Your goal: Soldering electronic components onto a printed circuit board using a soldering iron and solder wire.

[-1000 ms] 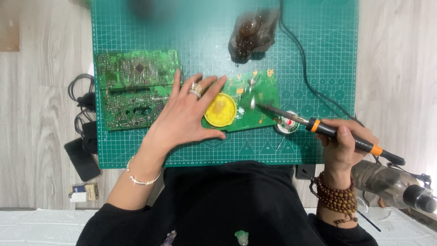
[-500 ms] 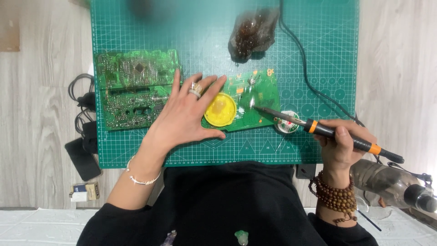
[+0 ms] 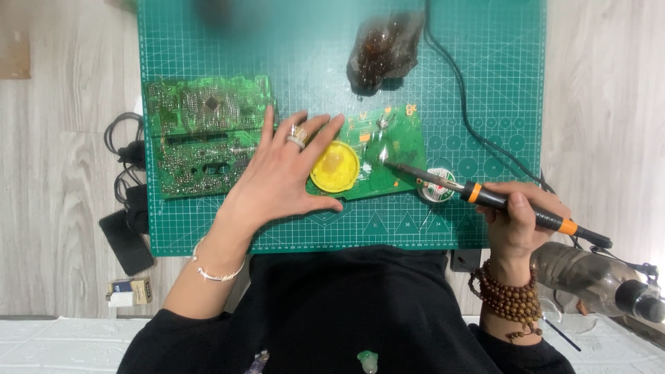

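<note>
Where the pale wooden floor meets the green cutting mat (image 3: 485, 41), a small blue-and-white box (image 3: 129, 291) lies near left. The left hand (image 3: 284, 176) lies flat and open, holding down the small green circuit board (image 3: 388, 149) at mid-mat. The right hand (image 3: 519, 218) grips a soldering iron (image 3: 485, 199), tip on that board.

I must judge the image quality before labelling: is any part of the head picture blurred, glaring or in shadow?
In the head view, a dark smudge at the top edge of the green cutting mat is out of focus. Glare sits on the small circuit board near the soldering iron tip and on the plastic bottle. The left hand and right hand look sharp, with soft shadows beneath.
</note>
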